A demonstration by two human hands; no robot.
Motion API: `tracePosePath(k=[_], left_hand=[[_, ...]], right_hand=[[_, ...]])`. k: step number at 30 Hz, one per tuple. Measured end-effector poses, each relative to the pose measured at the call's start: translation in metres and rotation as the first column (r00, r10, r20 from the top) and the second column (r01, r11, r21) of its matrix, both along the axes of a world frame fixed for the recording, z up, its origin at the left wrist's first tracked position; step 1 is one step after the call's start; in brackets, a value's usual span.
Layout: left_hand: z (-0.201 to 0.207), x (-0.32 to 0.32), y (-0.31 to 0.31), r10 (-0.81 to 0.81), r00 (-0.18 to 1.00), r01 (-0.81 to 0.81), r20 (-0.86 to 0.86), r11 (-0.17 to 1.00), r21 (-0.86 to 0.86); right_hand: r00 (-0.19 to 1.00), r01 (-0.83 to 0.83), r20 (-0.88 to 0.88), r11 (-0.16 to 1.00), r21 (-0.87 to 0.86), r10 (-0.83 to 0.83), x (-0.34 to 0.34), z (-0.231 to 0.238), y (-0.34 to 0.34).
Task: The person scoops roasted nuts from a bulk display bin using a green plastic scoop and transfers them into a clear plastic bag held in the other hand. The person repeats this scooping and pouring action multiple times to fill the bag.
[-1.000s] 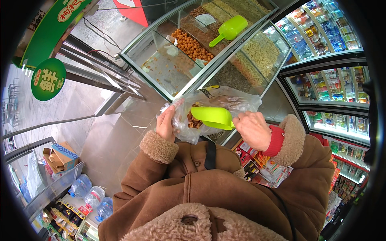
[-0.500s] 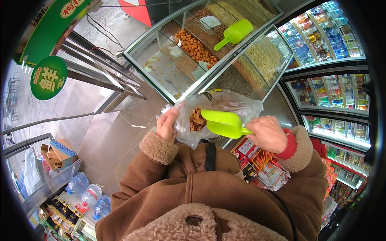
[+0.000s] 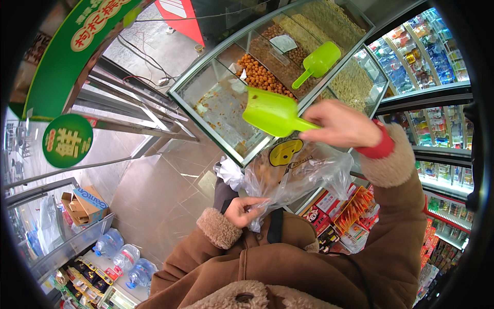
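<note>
In my right hand [image 3: 337, 125] is the handle of a bright green scoop [image 3: 272, 110], raised over the near left corner of a glass display case. Its bowl looks bare apart from a small dark speck. Below it hangs a clear plastic bag [image 3: 319, 162] with a yellow cartoon print; brownish contents show dimly through the film. My left hand [image 3: 246, 210] pinches the bag's edge close to my coat. The case's nearest left compartment [image 3: 221, 110] holds only scattered crumbs and scraps. Round orange-brown snacks [image 3: 259, 72] lie in the compartment behind it.
A second green scoop [image 3: 320, 62] rests on the case, near pale loose snacks [image 3: 355, 82]. Lit drink fridges [image 3: 437, 123] line the right side. Red packages [image 3: 355, 206] stand low by my right side. Water jugs [image 3: 126, 257] and a cardboard box [image 3: 85, 203] are at left.
My right hand has lifted the scoop out of the bag, up and forward over the case edge. My left hand has come down toward my body with the bag's edge.
</note>
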State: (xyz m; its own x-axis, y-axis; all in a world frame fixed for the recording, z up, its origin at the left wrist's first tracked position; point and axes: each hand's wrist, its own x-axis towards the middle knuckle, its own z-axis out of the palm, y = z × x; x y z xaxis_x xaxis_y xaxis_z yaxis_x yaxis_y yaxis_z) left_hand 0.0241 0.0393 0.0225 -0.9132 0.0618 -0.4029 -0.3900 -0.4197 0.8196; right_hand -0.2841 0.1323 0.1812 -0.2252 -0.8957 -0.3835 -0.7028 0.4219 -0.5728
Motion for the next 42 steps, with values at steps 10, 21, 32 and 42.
tracePosePath(k=[10, 21, 32, 42], left_hand=[[-0.007, 0.002, -0.017, 0.107, 0.984, -0.124, 0.14, 0.985, 0.123], [-0.011, -0.007, -0.019, 0.133, 0.969, -0.168, 0.206, 0.972, 0.166], [-0.002, -0.006, -0.02, 0.146, 0.962, -0.171, 0.229, 0.981, 0.09], [0.001, 0.0, -0.008, 0.193, 0.966, -0.192, 0.175, 0.981, -0.023]], right_hand=[[0.936, -0.182, -0.265, 0.964, 0.193, 0.229, 0.026, -0.112, -0.113], [0.907, -0.301, -0.222, 0.919, 0.254, 0.359, 0.026, -0.157, -0.124], [0.855, -0.232, -0.446, 0.965, 0.126, 0.264, 0.033, -0.158, -0.103], [0.844, -0.193, -0.516, 0.98, -0.041, 0.145, 0.032, -0.121, -0.055]])
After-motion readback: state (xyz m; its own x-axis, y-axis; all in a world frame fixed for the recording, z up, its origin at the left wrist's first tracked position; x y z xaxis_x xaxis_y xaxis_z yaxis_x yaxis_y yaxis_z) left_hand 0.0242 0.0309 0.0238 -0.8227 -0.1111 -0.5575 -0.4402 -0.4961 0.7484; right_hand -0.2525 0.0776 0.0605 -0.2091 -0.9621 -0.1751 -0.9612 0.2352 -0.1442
